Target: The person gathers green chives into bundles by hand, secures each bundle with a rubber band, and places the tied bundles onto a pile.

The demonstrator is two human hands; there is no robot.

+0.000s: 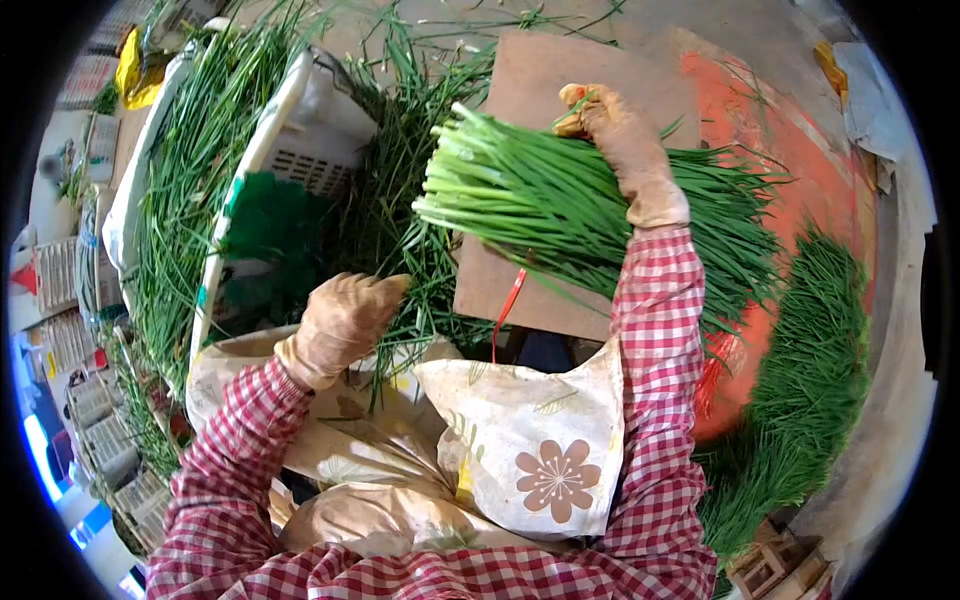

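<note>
A thick bunch of garlic chives (pixel 540 190) lies across a brown board (pixel 520 290), its pale cut ends pointing left. My right hand (pixel 620 135), in a soiled glove, reaches over the bunch. Its fingers are curled together at the bunch's far edge, with a thin green chive blade between them. My left hand (pixel 345 325), also gloved, is closed above my lap, beside a heap of loose chives (pixel 400 210). Whatever its fingers hold, if anything, is hidden. A red tie (pixel 508 305) hangs at the board's near edge.
At left stands a tipped white basket (pixel 275 150) full of chives. A pile of chives (pixel 810 350) lies at right beside an orange-red surface (pixel 740 375). A flowered apron (pixel 520 430) covers my lap. Crates (pixel 110 440) line the far left.
</note>
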